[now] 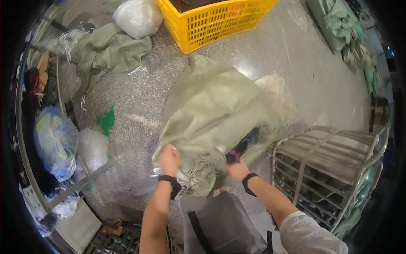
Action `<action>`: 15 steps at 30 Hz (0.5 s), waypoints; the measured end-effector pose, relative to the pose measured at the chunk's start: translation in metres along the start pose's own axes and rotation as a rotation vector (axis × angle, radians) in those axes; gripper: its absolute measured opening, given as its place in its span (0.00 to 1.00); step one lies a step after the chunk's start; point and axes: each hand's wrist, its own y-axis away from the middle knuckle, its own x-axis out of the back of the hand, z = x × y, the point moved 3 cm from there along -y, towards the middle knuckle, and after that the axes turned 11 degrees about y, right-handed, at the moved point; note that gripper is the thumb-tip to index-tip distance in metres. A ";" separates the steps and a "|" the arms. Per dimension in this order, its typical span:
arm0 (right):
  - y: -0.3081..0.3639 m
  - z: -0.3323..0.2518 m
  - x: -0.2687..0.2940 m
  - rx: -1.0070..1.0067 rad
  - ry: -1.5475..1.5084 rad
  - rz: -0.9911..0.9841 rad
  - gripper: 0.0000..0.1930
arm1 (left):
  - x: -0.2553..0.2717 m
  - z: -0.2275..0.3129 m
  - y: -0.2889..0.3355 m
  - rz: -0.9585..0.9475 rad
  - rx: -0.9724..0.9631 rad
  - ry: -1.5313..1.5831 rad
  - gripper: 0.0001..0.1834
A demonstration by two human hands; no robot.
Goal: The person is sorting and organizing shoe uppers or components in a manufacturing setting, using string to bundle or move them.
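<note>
Hands grip the frayed mouth of a large pale green woven sack that lies spread on the speckled grey floor in front of the person. The left hand is closed around a bunch of the sack's edge, a dark band on its wrist; the right hand, also with a dark wristband, is curled shut on the opposite side of the opening, where something dark shows inside, though it is too blurred to tell what. Below the hands hangs a grey apron with a black strap.

Beyond the sack stands a yellow slotted plastic crate, and just left of it a white filled plastic bag rests against a crumpled olive-green sack. A green patch marks the floor to the left. Farther left, by the wall, sit a clear bag of blue and yellow contents and a smaller whitish bag beside it. To the right stands a metal wire cage trolley, and folded green sacks are piled at upper right.
</note>
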 end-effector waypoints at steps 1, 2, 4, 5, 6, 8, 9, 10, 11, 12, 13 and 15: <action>0.016 -0.018 -0.018 0.194 0.014 0.038 0.12 | 0.030 0.002 -0.018 0.173 -0.052 -0.034 0.11; 0.039 -0.021 -0.050 0.285 0.184 0.017 0.11 | 0.056 0.019 -0.042 0.246 -0.064 0.073 0.10; 0.101 -0.009 -0.114 0.142 0.025 -0.346 0.15 | 0.114 0.054 -0.088 0.399 -0.195 0.191 0.08; 0.137 -0.001 -0.133 0.134 0.018 -0.337 0.15 | 0.140 0.066 -0.109 0.385 -0.077 0.240 0.08; 0.172 0.010 -0.151 0.081 0.196 -0.427 0.17 | 0.163 0.073 -0.121 0.379 0.039 0.280 0.09; 0.196 0.014 -0.134 0.012 0.366 -0.518 0.21 | 0.172 0.091 -0.125 0.502 -0.234 0.087 0.10; 0.188 0.009 -0.092 -0.042 0.180 -0.478 0.19 | 0.179 0.103 -0.121 0.628 -0.495 -0.117 0.12; 0.186 0.009 -0.069 -0.122 -0.005 -0.446 0.18 | 0.154 0.124 -0.109 0.576 -0.521 -0.070 0.18; 0.169 0.009 -0.083 -0.107 -0.021 -0.392 0.16 | 0.119 0.133 -0.094 0.394 -0.499 -0.076 0.21; 0.154 0.010 -0.101 -0.099 -0.041 -0.353 0.14 | 0.072 0.160 -0.073 -0.058 -0.183 0.086 0.21; 0.131 -0.006 -0.089 0.015 -0.006 -0.281 0.13 | 0.027 0.158 -0.042 -0.223 -0.457 -0.159 0.21; 0.103 -0.049 -0.058 0.309 0.036 0.039 0.09 | -0.034 0.157 0.018 -0.713 -0.466 -0.143 0.28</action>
